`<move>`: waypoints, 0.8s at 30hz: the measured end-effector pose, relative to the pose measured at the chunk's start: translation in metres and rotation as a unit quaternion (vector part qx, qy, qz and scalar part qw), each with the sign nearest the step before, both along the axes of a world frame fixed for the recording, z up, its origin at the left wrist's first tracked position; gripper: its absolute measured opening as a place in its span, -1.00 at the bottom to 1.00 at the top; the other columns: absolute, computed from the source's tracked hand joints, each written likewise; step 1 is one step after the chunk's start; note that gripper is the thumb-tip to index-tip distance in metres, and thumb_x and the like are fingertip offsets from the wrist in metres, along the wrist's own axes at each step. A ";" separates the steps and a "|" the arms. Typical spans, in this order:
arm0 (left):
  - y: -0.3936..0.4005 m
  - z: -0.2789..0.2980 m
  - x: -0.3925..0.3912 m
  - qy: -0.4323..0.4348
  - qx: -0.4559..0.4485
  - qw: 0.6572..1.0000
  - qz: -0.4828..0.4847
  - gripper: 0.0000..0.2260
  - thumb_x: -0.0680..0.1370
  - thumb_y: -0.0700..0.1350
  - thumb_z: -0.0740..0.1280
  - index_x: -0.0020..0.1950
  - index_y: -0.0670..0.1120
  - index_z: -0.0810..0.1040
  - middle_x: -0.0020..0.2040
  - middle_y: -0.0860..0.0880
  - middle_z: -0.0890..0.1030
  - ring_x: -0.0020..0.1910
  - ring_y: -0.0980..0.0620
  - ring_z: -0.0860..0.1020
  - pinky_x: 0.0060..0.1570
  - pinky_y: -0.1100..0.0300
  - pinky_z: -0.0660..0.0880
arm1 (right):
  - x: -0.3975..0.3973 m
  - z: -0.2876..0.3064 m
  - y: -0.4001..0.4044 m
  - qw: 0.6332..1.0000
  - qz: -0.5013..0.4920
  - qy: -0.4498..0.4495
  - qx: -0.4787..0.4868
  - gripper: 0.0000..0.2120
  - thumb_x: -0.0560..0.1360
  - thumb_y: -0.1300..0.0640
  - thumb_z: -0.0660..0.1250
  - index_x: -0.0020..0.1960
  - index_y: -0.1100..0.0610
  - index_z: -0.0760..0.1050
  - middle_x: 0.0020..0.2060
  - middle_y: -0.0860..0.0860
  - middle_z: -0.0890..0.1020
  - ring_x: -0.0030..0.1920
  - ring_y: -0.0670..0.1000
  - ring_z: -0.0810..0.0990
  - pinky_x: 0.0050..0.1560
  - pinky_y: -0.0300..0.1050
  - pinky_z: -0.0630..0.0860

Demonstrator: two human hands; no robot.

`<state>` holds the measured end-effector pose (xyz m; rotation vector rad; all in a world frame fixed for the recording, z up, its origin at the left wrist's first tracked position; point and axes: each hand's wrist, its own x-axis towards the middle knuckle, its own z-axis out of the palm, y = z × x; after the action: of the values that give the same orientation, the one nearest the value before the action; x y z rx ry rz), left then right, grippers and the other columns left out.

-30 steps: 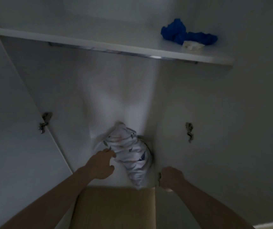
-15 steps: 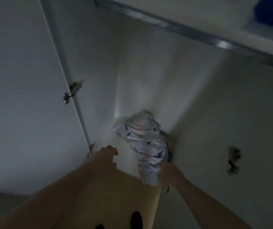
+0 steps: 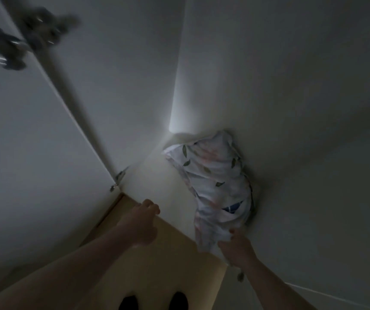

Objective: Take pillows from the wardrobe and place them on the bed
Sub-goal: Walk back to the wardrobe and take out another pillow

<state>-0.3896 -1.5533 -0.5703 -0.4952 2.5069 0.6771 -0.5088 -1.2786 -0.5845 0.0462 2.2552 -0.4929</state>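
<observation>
A white pillow (image 3: pixel 213 182) with a leaf and flower print stands on end on the wardrobe floor, leaning into the right back corner. My right hand (image 3: pixel 237 249) is closed on its near lower corner. To the left of the pillow, my left hand (image 3: pixel 141 220) hovers over the wardrobe's front edge, apart from the pillow, holding nothing, its fingers loosely curled. The bed is out of view.
The wardrobe is white inside and dim. Its open left door (image 3: pixel 23 164) carries a blurred metal hinge (image 3: pixel 23 36) at top left. A tan floor (image 3: pixel 157 265) lies in front, with my two dark shoes (image 3: pixel 155 300) at the bottom edge.
My view has dropped and swung left, so the shelf with the blue cloth is gone. My right hand has closed on the pillow's lower corner. My left hand has drawn away from the pillow.
</observation>
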 end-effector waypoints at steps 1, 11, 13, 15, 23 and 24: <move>0.002 -0.015 -0.005 -0.002 0.004 1.000 0.001 -0.54 0.49 -0.06 0.32 0.38 0.06 0.39 0.42 0.06 0.33 0.34 0.01 0.40 0.22 0.10 0.47 | 0.000 -0.020 0.001 1.000 -0.018 -0.004 0.001 -0.39 0.49 0.04 0.42 0.46 0.18 0.30 0.30 0.17 0.54 0.27 0.17 0.54 0.15 -0.06 0.49; 0.024 -0.263 -0.073 -0.010 0.005 0.999 -0.047 -0.54 0.55 -0.16 0.26 0.45 0.02 0.31 0.46 0.04 0.26 0.33 0.00 0.35 0.01 0.25 0.30 | -0.052 -0.283 0.021 0.983 -0.183 0.008 0.015 -0.27 0.53 -0.03 0.40 0.53 0.25 0.16 0.31 0.24 0.49 0.10 0.16 0.52 0.15 -0.01 0.46; 0.028 -0.299 -0.085 -0.006 -0.001 0.999 -0.049 -0.53 0.55 -0.19 0.27 0.45 0.00 0.30 0.48 0.02 0.25 0.35 -0.03 0.33 0.04 0.22 0.32 | -0.070 -0.322 0.027 0.977 -0.214 0.020 0.018 -0.07 0.51 -0.12 0.42 0.60 0.25 -0.04 0.47 0.23 0.35 0.35 0.23 0.46 0.25 0.02 0.43; 0.026 -0.323 -0.097 0.002 -0.006 0.999 -0.053 -0.53 0.55 -0.16 0.29 0.45 0.01 0.30 0.49 0.02 0.24 0.35 -0.04 0.34 0.15 0.13 0.39 | -0.087 -0.348 0.030 0.971 -0.238 0.017 0.003 0.03 0.50 -0.17 0.42 0.61 0.25 -0.17 0.56 0.22 0.21 0.48 0.24 0.34 0.31 0.01 0.38; 0.011 -0.401 -0.105 0.018 -0.011 0.997 -0.073 -0.54 0.52 -0.10 0.29 0.42 0.06 0.32 0.46 0.06 0.27 0.33 -0.01 0.36 0.12 0.10 0.38 | -0.134 -0.462 0.019 0.952 -0.302 0.034 -0.026 0.12 0.19 -0.55 0.37 0.46 0.22 0.32 0.25 0.15 0.51 0.15 0.15 0.56 0.14 0.09 0.51; 0.009 -0.405 -0.102 0.010 -0.013 0.997 -0.075 -0.54 0.52 -0.10 0.29 0.42 0.06 0.32 0.46 0.07 0.27 0.33 -0.01 0.36 0.14 0.10 0.38 | -0.136 -0.464 0.013 0.940 -0.331 0.045 -0.061 -0.09 0.20 -0.52 0.41 0.26 0.16 0.50 0.14 0.13 0.58 0.03 0.12 0.59 0.10 0.09 0.55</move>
<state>-0.4912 -1.5445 -0.9754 -0.3056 2.5436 0.5952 -0.6452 -1.2659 -1.0482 0.7509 2.2567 -1.0024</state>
